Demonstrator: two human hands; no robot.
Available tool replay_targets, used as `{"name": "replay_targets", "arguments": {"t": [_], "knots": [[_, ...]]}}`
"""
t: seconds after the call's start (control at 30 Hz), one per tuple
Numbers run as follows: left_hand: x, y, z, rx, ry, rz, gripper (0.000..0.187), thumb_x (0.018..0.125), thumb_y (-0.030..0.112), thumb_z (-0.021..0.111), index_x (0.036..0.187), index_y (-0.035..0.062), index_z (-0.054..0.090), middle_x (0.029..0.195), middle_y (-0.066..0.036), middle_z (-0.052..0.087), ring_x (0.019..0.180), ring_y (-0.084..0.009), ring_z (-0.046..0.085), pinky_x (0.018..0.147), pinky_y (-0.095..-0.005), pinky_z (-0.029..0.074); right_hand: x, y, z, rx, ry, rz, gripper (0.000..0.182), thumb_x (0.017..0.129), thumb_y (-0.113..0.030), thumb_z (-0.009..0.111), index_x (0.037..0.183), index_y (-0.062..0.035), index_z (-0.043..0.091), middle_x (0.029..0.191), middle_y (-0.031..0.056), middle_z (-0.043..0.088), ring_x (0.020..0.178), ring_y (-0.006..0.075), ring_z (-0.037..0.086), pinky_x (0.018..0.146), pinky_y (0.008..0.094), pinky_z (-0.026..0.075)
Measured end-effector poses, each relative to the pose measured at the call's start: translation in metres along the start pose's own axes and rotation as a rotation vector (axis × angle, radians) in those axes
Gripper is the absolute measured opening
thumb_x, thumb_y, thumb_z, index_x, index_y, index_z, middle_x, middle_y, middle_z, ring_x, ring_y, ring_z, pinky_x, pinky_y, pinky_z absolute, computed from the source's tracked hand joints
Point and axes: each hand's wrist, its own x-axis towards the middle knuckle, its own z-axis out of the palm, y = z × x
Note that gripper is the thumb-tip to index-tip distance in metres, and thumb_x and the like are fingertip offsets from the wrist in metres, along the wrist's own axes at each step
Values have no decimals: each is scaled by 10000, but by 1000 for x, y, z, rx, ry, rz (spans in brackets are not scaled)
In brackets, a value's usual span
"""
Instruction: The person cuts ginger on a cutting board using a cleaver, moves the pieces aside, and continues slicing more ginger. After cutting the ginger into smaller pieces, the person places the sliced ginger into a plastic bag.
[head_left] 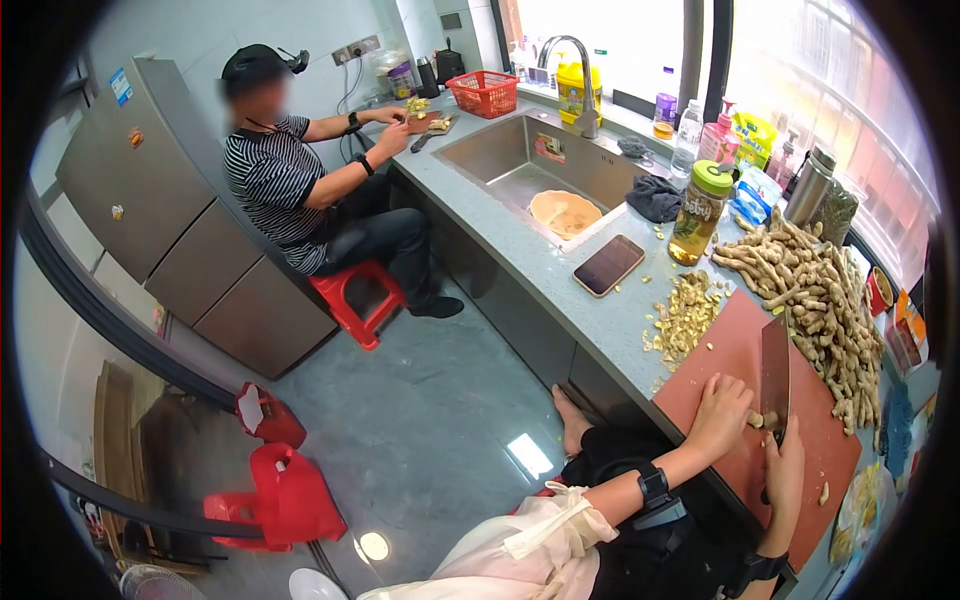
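Observation:
My right hand [785,468] is closed around the handle of a cleaver [776,365]. Its broad blade stands over a reddish-brown cutting board [716,372]. Just left of the blade, my left hand [722,408] has its fingers curled on a small piece of ginger [756,420], close to the cutting edge. Sliced ginger [688,315] lies in a loose heap at the board's far left edge. A big pile of whole ginger roots [815,300] sits behind the board, some roots reaching its edge.
A phone [609,266] and a green-lidded bottle [699,215] stand near the slices. Farther along are a sink [480,150] holding an orange basin [566,214], and a red basket [482,93]. Another person [270,190] sits on a red stool [362,300], hands over a small board.

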Motion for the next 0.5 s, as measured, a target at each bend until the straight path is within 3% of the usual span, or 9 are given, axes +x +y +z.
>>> {"name": "replay_targets", "arguments": {"t": [0.17,0.5], "knots": [[-1,0,0,-15,5,5,135,865,123,703,955,67,620,1017,-108,588,1113,-320,551,1120,-511,368,-1,4,1,-71,-14,78,484,971,-32,599,1428,24,448,1101,323,651,1017,520,625,861,519,493],[0,0,-2,-33,11,5,146,855,128,715,951,78,616,999,-96,582,1101,-305,557,1118,-509,363,-22,1,-12,8,-65,178,587,963,-52,621,1505,8,405,967,276,641,885,441,631,803,482,494]]}}
